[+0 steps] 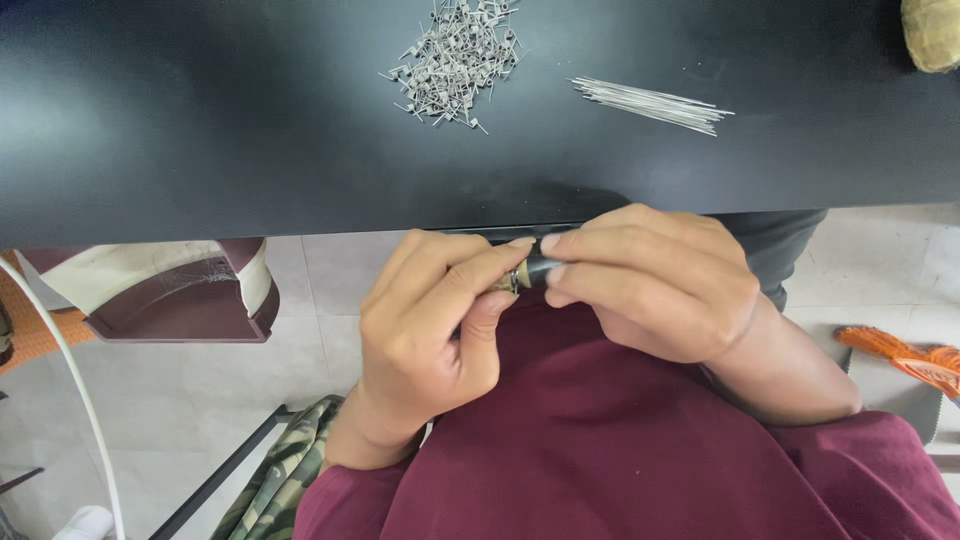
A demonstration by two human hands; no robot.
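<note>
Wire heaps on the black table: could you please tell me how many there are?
2: a pile of small coils at top centre, and a bundle of straight wires to its right.

One head camera, looking steeply down from above

The single view sits on the person's head and faces down and forward, over a maroon sleeve and chest at the bottom edge. The hands, left [430, 330] and right [650, 280], meet close under the lens, mid-frame. The black desk [200, 120] fills the upper part, its near edge crossing the picture just above the hands; the tiled floor [180, 400] shows below it at left and right. No second view shares the scene
</note>
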